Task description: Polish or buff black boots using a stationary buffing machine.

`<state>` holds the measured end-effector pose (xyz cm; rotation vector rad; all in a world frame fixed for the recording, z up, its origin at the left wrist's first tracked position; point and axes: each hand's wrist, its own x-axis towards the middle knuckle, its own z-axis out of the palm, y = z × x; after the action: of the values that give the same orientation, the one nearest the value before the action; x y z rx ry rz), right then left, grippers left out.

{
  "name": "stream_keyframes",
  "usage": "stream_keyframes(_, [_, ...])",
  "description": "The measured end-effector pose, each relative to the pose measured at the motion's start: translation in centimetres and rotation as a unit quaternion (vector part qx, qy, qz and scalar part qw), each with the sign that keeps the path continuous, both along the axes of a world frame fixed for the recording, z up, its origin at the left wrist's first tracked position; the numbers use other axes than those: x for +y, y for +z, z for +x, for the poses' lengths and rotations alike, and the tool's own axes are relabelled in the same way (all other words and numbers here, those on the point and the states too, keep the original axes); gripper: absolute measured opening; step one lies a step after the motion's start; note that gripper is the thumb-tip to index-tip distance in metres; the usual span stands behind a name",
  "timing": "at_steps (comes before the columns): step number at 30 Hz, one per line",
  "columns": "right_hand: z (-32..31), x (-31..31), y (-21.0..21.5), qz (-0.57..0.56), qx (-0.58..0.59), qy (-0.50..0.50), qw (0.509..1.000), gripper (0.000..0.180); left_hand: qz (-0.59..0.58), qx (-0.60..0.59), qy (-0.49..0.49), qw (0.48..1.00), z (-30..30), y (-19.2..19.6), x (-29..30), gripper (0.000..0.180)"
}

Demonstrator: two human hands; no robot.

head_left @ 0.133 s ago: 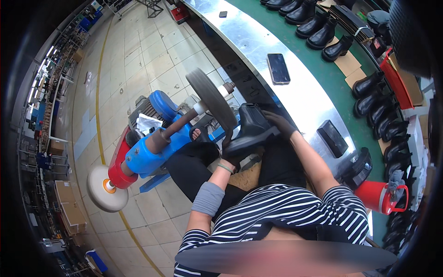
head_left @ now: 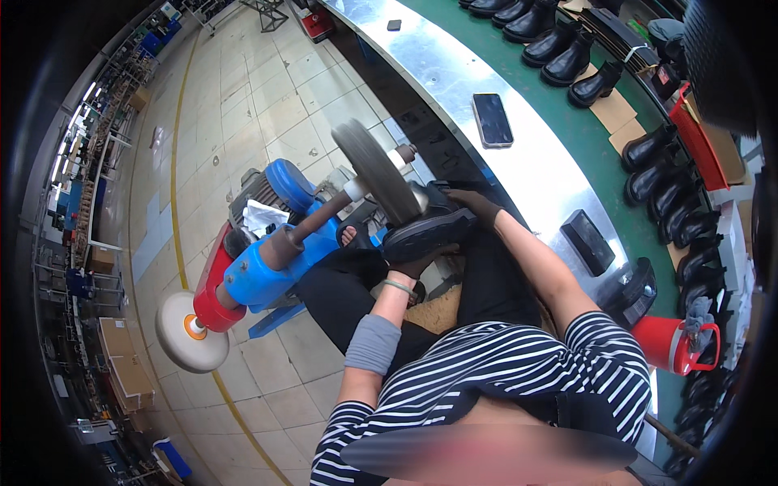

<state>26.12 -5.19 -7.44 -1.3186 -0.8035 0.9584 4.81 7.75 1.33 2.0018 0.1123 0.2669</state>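
Observation:
Both gloved hands hold a black boot (head_left: 429,234) at the lower edge of a dark buffing wheel (head_left: 374,168). The boot is tilted with its sole side facing toward me, and its upper seems to touch the wheel. My left hand (head_left: 415,266) is closed round the boot from below, partly hidden by the sole. Around its ankle end, my right hand (head_left: 476,205) grips from the right, with some fingers hidden behind the boot. The wheel looks blurred, as if spinning, on the shaft of a blue and red machine (head_left: 258,271).
A pale wheel (head_left: 191,332) sits at the machine's other end. On the metal table (head_left: 442,77) lie a phone (head_left: 492,120) and a black block (head_left: 587,243). A red mug (head_left: 668,344) stands at the right. Rows of black boots (head_left: 563,57) line the green surface beyond.
The boot has turned so more of its sole shows, and its upper has come against the wheel. My right hand has shifted up and left with it.

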Motion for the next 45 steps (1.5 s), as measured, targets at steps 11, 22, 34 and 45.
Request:
stream_keyframes(11, [1.5,1.5,-1.1,-0.041,-0.079,0.127,0.988,0.041,-0.305,-0.008,0.010,0.952,-1.0,-2.9,-1.7,0.057])
stream_keyframes(22, [-3.8,1.3,5.2,-0.093,0.414,0.035,0.905,0.040,-0.404,-0.045,-0.003,0.914,-2.0,2.8,-0.7,0.048])
stream_keyframes(34, [-2.8,3.2,2.2,-0.173,0.236,0.069,0.954,0.043,-0.781,0.062,0.018,0.621,-3.3,-2.2,3.5,0.031])
stream_keyframes(45, [-6.7,9.7,4.1,-0.006,0.513,0.069,0.856,0.049,-0.781,0.025,0.315,0.539,-3.2,-11.2,4.9,0.024])
